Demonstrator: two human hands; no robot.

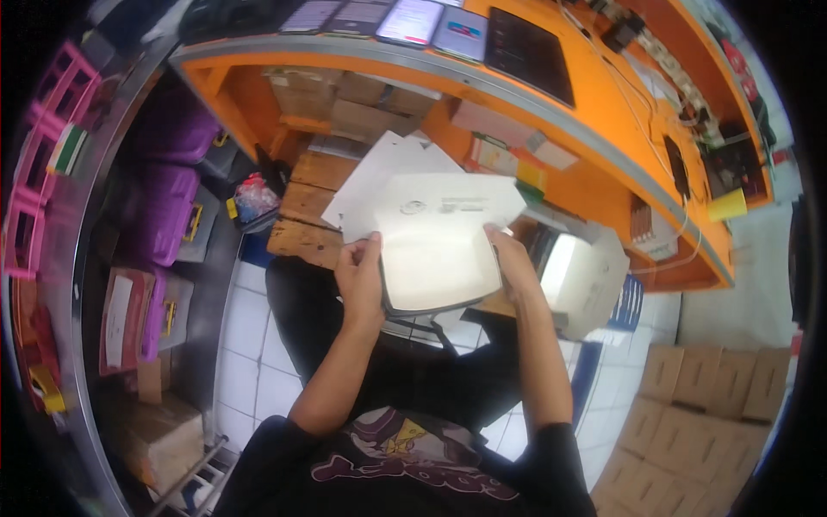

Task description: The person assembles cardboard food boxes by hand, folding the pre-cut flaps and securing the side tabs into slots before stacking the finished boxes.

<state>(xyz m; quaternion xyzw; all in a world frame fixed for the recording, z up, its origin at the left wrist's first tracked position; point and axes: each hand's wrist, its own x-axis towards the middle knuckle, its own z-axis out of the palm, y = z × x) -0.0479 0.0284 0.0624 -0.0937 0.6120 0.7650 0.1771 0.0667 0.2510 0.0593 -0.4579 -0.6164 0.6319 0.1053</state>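
Between my two hands is a cream-white paper food box [439, 267], opened up, with its lid panel raised at the far side and small print on it. My left hand [359, 269] is closed on the box's left wall, thumb on the inside edge. On the right wall, my right hand [512, 258] grips near the lid's fold. Beyond the box, flat white card sheets [369, 179] lie fanned out on a wooden bench [312, 207]. Another box of the same kind [564, 265] stands to the right of my right forearm.
An orange desk [594, 52] with several phones [412, 23] and a tablet [527, 56] spans the far side. Purple-lidded bins [175, 215] fill a shelf at left. Brown cartons [698, 414] are stacked at lower right. Cables [642, 116] run along the desk.
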